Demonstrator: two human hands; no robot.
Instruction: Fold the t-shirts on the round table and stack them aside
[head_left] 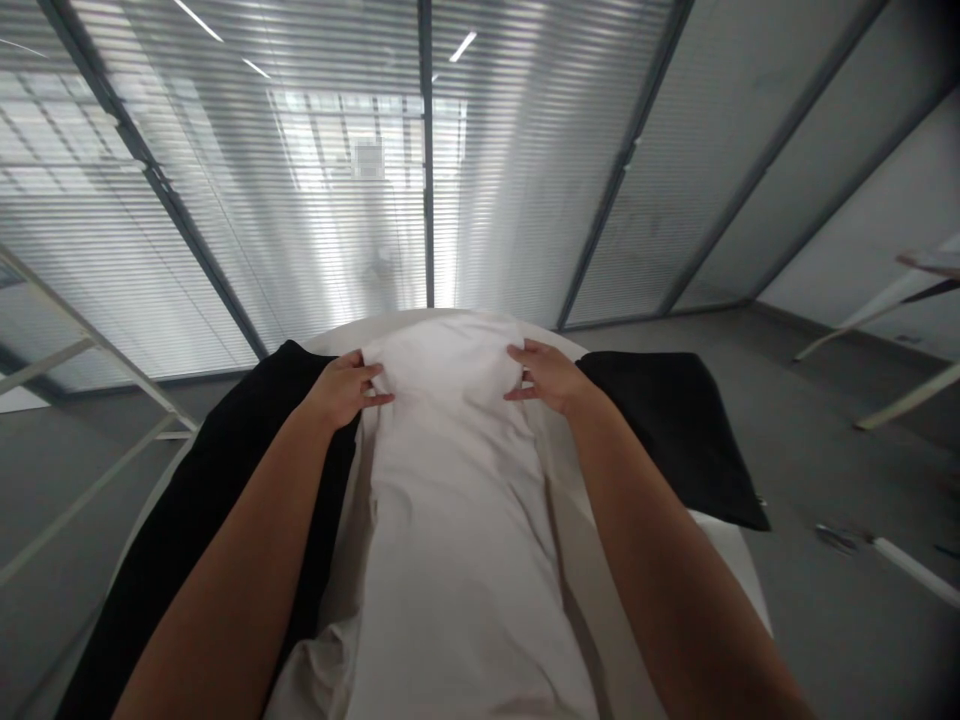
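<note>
The white cloth point(450, 560) lies with its long axis running straight away from the person, on top of a black cloth point(675, 430) spread over the counter point(731, 540). The left hand point(342, 390) and right hand point(551, 376) sit at its far end, one at each side and about equally near, fingers parted against its edges; from this angle, I cannot tell whether either is pinching fabric.

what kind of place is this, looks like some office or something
Probably a modern office or similar commercial interior, though that's a judgement. The signs are glass partition walls with slatted blinds and slim metal frames, a plain grey floor, and a round white table.
</note>
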